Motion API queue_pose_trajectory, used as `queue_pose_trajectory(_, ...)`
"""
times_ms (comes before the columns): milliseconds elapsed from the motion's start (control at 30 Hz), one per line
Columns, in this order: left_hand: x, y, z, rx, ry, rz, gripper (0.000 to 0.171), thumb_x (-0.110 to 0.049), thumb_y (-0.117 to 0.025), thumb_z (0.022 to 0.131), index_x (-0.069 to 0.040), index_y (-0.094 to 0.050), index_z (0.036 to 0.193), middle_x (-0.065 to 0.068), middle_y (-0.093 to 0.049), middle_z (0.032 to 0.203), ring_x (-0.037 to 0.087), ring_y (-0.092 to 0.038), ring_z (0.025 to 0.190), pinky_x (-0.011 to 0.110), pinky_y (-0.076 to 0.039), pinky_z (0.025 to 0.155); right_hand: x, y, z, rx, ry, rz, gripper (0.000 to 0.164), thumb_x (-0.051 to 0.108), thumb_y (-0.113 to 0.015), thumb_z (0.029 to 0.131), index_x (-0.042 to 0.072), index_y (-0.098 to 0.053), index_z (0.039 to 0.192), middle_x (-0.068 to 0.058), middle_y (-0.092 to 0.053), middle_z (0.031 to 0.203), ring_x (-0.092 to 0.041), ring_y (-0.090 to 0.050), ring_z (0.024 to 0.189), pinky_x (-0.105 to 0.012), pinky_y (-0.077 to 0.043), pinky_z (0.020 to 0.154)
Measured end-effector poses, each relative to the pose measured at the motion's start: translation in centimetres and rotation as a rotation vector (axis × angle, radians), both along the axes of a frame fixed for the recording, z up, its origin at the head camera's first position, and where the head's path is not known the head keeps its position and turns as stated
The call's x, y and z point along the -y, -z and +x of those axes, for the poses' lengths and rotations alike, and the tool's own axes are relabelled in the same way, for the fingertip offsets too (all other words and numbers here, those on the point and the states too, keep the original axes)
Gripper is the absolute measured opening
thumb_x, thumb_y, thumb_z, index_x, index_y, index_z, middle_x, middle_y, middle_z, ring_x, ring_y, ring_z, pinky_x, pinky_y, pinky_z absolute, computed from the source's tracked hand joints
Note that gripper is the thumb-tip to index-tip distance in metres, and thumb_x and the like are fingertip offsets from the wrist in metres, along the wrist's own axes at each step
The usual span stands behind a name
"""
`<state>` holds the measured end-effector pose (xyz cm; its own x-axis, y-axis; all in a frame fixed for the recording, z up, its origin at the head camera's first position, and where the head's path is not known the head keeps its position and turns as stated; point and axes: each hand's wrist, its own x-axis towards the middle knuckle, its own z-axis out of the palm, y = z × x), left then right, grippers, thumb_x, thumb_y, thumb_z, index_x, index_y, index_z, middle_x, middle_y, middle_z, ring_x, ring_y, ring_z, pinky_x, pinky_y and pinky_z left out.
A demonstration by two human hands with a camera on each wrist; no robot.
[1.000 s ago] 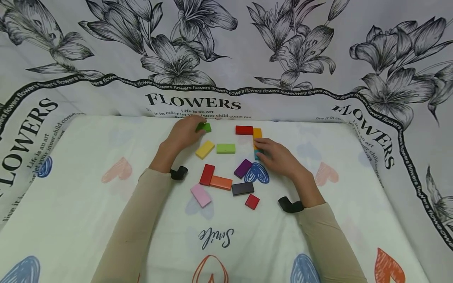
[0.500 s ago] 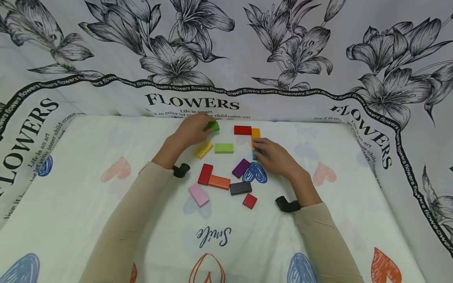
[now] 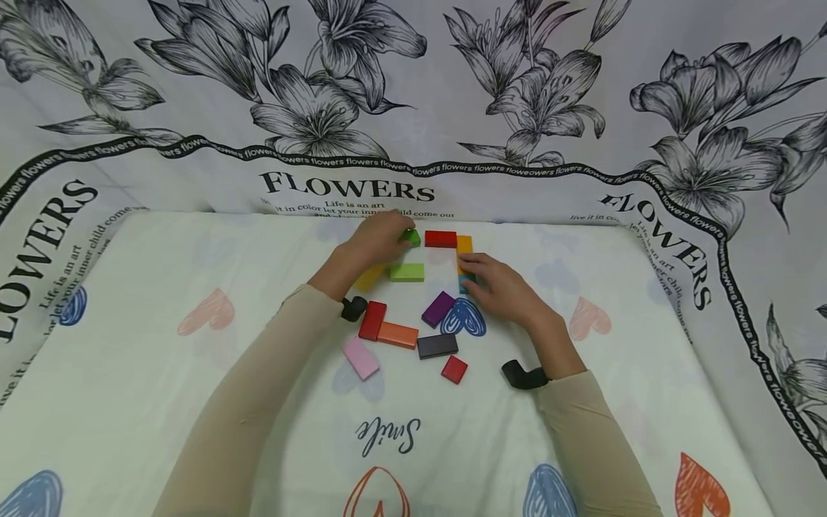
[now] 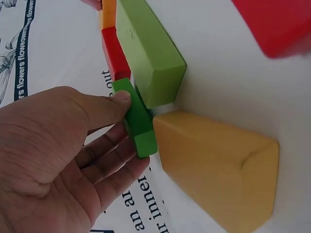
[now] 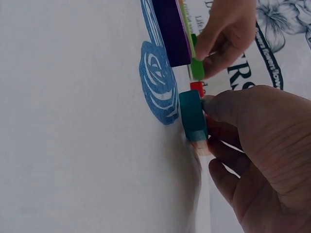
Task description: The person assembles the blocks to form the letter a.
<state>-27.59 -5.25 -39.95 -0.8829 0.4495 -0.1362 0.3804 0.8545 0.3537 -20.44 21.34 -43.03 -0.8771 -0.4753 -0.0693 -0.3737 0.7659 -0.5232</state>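
My left hand (image 3: 381, 240) pinches a dark green block (image 4: 138, 119) between thumb and fingers at the far side of the table. Its end lies close to a red block (image 3: 441, 239); whether they touch I cannot tell. An orange-yellow block (image 3: 464, 245) meets the red one at a corner, and a teal block (image 5: 193, 114) continues from it towards me. My right hand (image 3: 507, 287) holds this pair at the teal end, thumb at the teal block and fingertips by the orange one. Just nearer than my left hand lie a light green block (image 3: 407, 273) and a partly covered yellow block (image 4: 218, 165).
Loose blocks lie nearer me: purple (image 3: 438, 309), another red (image 3: 372, 321), orange (image 3: 397, 335), black (image 3: 437, 346), pink (image 3: 360, 358) and a small red one (image 3: 454, 370). The printed cloth (image 3: 129, 359) spreads around them. A flowered curtain (image 3: 439, 93) stands behind.
My left hand has moved right along the far edge with the green block, bringing it near the red block and covering part of the yellow one. My right hand stays in place.
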Motion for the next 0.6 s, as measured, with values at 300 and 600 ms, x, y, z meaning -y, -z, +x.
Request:
queue_pose_trajectory(300,-0.85,0.06,0.04,-0.003,-0.001,-0.001,0.020,-0.015,-0.065,0.103,-0.004,-0.072,0.119,0.010,-0.066,0.108,0.025,-0.054,0.096,0.038,-0.048,0.087,0.07,0.02,-0.11,0.010,0.010,0.007,0.052,0.023,-0.064,0.106,0.007,-0.053,0.155,-0.011,-0.048,0.165,-0.034,-0.044,0.155,-0.052,-0.038,0.128)
queue_pose_trajectory(600,-1.01,0.52,-0.18,-0.009,0.000,-0.004,0.021,-0.014,-0.065,0.103,-0.004,-0.073,0.120,0.010,-0.069,0.111,0.025,-0.057,0.098,0.039,-0.051,0.090,0.05,-0.01,-0.07,0.017,0.014,-0.001,0.053,0.023,-0.064,0.107,0.008,-0.052,0.156,-0.011,-0.047,0.166,-0.035,-0.044,0.156,-0.053,-0.037,0.128)
